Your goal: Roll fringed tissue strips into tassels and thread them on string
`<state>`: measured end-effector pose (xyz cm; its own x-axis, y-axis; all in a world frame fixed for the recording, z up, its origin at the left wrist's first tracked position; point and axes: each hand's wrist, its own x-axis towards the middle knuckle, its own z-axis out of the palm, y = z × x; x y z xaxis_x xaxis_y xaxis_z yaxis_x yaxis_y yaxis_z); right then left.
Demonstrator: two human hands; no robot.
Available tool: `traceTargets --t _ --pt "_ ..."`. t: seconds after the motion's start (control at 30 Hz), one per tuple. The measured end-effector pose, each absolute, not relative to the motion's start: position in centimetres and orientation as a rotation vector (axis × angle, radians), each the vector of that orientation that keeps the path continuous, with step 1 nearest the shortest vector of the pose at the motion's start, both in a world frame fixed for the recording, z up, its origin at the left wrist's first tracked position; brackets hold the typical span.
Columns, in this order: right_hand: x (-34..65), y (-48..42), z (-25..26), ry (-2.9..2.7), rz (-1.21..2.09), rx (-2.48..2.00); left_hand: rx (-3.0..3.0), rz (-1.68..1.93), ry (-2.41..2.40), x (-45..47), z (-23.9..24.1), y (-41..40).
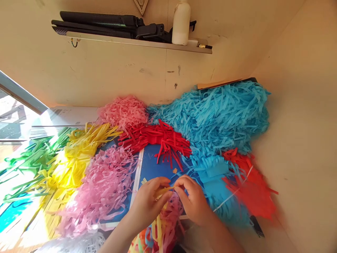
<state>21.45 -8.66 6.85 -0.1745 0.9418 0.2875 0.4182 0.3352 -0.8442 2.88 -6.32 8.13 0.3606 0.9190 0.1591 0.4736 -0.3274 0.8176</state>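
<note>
My left hand (149, 199) and my right hand (192, 201) meet near the front of the blue table. Between them runs a thin yellow paper strip (166, 190), pinched by the fingers of both. Below my hands hangs a bundle of mixed paper fringe (168, 218) in yellow, pink, orange and blue, its lower part cut off by the frame edge. Red paper fringe (158, 137) lies just beyond my fingers. To the left is a pile of pink fringe (109, 179). Light blue fringe (216, 168) lies to the right of my right hand.
Yellow fringe (75, 161) and green fringe (39, 151) cover the left side. A large light blue heap (221, 112) and a coral pink heap (123, 111) rest against the wall. At right lies orange-red fringe (252, 189). A shelf (126, 43) holds a white bottle (181, 23).
</note>
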Motion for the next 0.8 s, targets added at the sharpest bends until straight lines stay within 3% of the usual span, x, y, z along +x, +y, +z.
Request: traceTargets --t 0.27,0.53,0.8 --pt "21.27 -8.77 6.81 -1.774 0.814 -1.189 1.930 0.977 1.067 2.56 7.38 -6.21" --pt "21.53 -8.89 6.85 -1.818 0.707 -1.228 2.005 0.842 1.197 2.76 7.90 -6.01" --pt "21.27 -9.06 6.82 -1.602 0.930 -1.230 2.035 0.928 1.187 3.02 8.05 -6.27"
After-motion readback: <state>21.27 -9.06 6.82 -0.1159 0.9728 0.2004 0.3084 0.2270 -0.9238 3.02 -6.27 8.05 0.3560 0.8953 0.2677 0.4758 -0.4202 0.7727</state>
